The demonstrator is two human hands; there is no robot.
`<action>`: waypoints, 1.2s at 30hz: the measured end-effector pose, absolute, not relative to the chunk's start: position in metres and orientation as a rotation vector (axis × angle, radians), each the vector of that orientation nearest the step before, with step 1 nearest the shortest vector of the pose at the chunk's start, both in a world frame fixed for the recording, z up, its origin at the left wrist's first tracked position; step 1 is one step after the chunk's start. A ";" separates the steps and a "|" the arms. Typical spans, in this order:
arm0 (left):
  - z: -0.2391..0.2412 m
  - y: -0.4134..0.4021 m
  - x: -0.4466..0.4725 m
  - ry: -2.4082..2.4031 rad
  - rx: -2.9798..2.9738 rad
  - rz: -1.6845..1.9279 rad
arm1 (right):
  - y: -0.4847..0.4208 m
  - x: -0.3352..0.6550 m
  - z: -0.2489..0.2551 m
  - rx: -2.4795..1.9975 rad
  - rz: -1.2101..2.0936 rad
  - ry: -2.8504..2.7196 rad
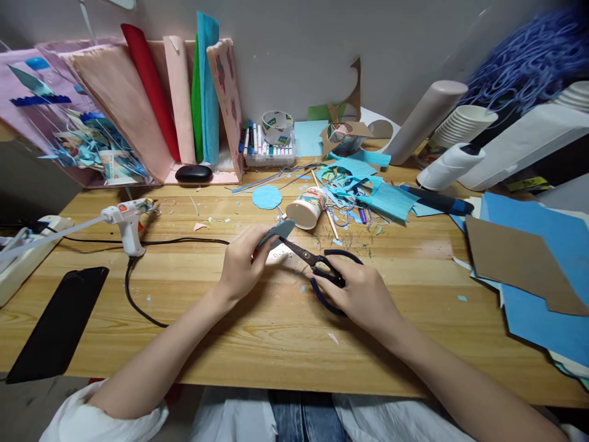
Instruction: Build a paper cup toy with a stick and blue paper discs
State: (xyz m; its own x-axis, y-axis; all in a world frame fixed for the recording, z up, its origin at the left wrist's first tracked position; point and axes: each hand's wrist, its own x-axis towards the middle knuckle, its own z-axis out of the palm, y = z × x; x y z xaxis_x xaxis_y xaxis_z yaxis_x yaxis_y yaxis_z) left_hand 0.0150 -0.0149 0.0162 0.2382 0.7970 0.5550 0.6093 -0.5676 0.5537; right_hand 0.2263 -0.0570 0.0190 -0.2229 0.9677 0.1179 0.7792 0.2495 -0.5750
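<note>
My left hand (243, 259) pinches a small blue-grey piece of paper or card (281, 230) above the middle of the table. My right hand (361, 288) is wrapped around the black handles of a pair of scissors (307, 254). The blade tips meet the lower edge of the blue-grey piece; whether they are fully closed on it I cannot make out. Just beyond lies a patterned paper cup (307, 209) on its side, its base facing me. A light-blue paper disc (267, 197) rests flat to the left of the cup.
A white glue gun (127, 226) stands at left, its cord trailing across the table, near a black phone-like slab (59, 322). Blue paper scraps (386, 197) are heaped behind the cup. Blue sheets (543, 307) with brown cardboard (519, 264) lie at right. Stacked cups (460, 132) stand behind.
</note>
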 end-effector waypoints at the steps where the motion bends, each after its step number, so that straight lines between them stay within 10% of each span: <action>1: 0.016 -0.014 0.015 1.304 2.305 1.245 | -0.056 0.226 0.022 -1.591 0.702 -2.035; 6: 0.016 -0.012 0.012 1.231 2.412 1.275 | -0.052 0.223 0.029 -1.549 1.304 -1.833; 13: 0.014 -0.013 0.015 1.405 2.367 1.262 | -0.056 0.219 0.023 -1.643 0.824 -1.943; 36: 0.022 -0.011 0.014 1.508 1.989 1.319 | -0.058 0.218 0.019 -1.560 1.041 -1.892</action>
